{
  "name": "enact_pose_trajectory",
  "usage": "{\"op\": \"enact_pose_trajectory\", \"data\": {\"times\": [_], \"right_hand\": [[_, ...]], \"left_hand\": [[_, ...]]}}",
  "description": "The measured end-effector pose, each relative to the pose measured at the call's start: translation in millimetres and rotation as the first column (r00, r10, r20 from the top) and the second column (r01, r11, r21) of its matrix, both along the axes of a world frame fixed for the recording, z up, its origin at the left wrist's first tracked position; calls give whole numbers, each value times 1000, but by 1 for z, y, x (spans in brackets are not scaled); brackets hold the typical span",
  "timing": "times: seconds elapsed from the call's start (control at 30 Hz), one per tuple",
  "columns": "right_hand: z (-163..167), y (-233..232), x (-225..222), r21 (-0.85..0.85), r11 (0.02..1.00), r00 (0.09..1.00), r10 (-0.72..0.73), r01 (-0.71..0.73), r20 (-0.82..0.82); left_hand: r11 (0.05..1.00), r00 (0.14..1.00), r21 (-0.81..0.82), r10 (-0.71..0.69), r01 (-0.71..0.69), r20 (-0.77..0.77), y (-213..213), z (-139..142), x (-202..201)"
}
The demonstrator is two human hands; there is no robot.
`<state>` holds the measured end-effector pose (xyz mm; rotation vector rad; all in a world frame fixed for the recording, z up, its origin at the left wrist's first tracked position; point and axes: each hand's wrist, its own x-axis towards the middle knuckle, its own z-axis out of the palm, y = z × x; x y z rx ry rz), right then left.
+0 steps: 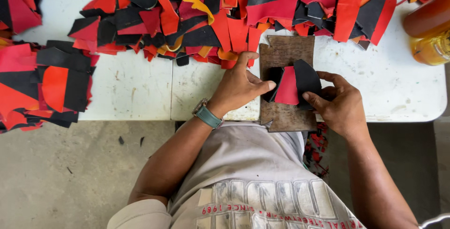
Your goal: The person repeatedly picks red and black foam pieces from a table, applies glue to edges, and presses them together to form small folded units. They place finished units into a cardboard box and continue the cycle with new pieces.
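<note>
Red-and-black piece sat on the brown board, long axis 12–6 o'clock. Left hand pinned its 9 o'clock edge, fingers flat. Right hand pinched the 3 o'clock edge. Both hands equally near.

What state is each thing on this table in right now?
Left hand: flat, pressing the red-and-black piece from the left.
Right hand: gripping the piece's right edge.
Red-and-black piece: lying on the board, overlapped layers.
Board: flat, overhanging the table edge, worn.
Scrap heap: loose, jumbled along the far side.
Left stack: piled, roughly layered.
Bottle: at the right edge, contents amber.
</note>
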<state>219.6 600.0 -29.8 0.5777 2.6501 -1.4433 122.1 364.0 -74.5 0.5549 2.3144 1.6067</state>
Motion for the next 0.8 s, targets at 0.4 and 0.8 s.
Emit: {"op": "enact_pose_trajectory", "data": {"times": [0.4, 0.8], "right_hand": [[-7, 3, 7, 26, 999, 999, -34, 34, -13], [-6, 4, 7, -11, 998, 995, -68, 68, -76]], "left_hand": [[992, 1000, -125, 22, -22, 0, 8, 4, 0], [987, 999, -162, 16, -22, -42, 9, -8, -8]]}}
